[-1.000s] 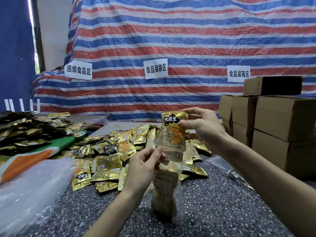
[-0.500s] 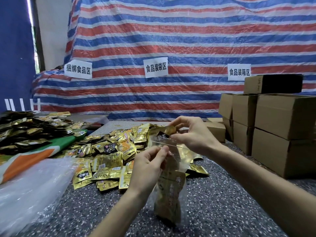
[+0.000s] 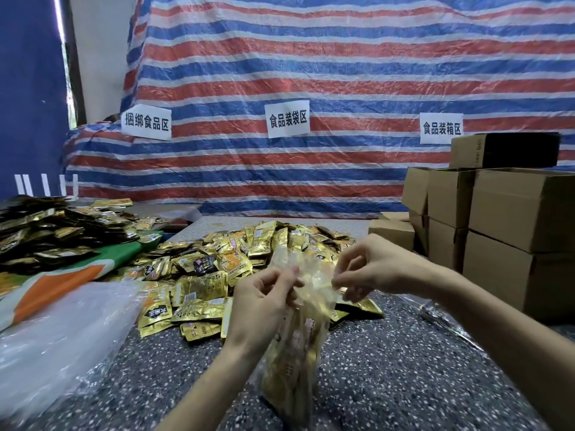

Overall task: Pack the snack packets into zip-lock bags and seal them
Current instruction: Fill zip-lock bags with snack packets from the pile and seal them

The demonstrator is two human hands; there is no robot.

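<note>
A clear zip-lock bag [image 3: 295, 362] with several gold snack packets inside stands upright on the speckled table [image 3: 389, 368], blurred by motion. My left hand [image 3: 264, 303] pinches the left side of the bag's top. My right hand [image 3: 370, 269] pinches the top's right side. Behind the bag spreads a loose pile of gold snack packets [image 3: 224, 269].
A heap of clear plastic bags [image 3: 59, 334] lies at the left front. Dark and gold packets [image 3: 40, 231] are piled on a green and orange sack at far left. Stacked cardboard boxes [image 3: 504, 225] stand at the right. A striped tarp with paper signs hangs behind.
The gold packet my right hand held above the bag went down into it. My right hand then let go of it and took the bag's top edge. Both hands moved lower.
</note>
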